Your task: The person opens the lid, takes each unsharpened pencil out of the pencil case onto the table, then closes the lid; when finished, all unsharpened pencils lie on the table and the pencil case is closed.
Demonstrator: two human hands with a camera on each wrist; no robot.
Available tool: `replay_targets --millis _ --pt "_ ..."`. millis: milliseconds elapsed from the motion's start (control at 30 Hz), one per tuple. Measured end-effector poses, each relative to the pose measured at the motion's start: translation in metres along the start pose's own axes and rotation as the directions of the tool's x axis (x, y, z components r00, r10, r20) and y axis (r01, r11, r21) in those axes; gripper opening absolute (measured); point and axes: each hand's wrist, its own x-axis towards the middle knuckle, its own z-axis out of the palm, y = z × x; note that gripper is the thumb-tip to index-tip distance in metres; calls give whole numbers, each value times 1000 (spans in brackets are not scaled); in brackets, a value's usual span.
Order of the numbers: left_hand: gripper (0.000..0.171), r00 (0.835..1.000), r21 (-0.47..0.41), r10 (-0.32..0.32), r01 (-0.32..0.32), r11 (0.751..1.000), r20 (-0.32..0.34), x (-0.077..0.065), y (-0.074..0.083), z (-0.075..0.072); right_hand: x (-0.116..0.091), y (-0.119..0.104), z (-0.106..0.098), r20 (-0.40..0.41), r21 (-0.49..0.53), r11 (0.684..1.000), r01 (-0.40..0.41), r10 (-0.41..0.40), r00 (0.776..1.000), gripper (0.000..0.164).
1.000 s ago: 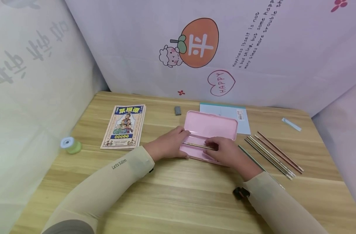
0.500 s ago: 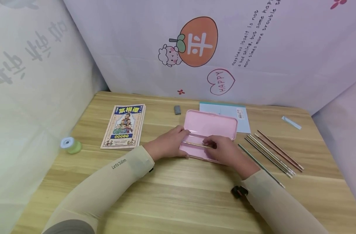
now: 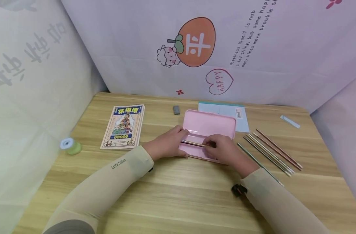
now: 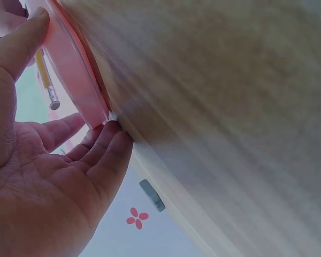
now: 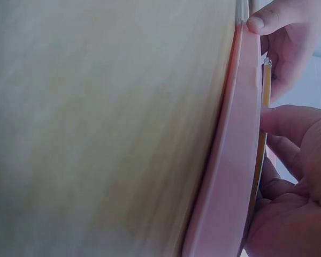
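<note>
A pink pencil case [image 3: 210, 122] lies unlatched on the wooden table, its lid folded back. My left hand [image 3: 167, 143] holds its left end, thumb at the front wall [image 4: 69, 69] and fingers round the end in the left wrist view. Over the tray, my right hand [image 3: 223, 149] pinches a yellowish pencil [image 3: 193, 143] between thumb and fingers. The pencil runs lengthwise along the case, its eraser end [image 4: 53, 101] towards my left hand. In the right wrist view the pencil [image 5: 266, 85] shows at the top edge of the case wall; its other end is hidden by the right hand.
Several pencils [image 3: 268, 154] and a green pencil [image 3: 259, 163] lie to the right. Behind the case are a light-blue notebook [image 3: 242, 123] and a grey eraser [image 3: 176, 110]. A booklet [image 3: 122, 126] and a green jar [image 3: 72, 147] stand left; a pale blue strip [image 3: 290, 121] lies far right.
My right hand has shifted very slightly left with the pencil over the case. The left hand keeps its place at the end of the case. The head view has moved a little.
</note>
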Motion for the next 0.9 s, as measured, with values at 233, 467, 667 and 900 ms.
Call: replay_targets --millis 233,467,667,900 --pt "94 1000 -16 3 -3 1000 4 1 2 0 -7 3 -9 -39 27 999 27 -26 999 9" --pt "95 1000 -11 18 -19 1000 -6 -1 2 0 -27 20 -38 -105 66 998 -17 24 994 14" --pt "96 1000 -12 17 -17 1000 -7 -3 0 -2 -56 64 -80 -206 14 994 -108 109 973 27" --pt "96 1000 -17 15 -15 1000 0 0 -1 0 -88 137 -119 -305 -43 966 -256 231 924 38"
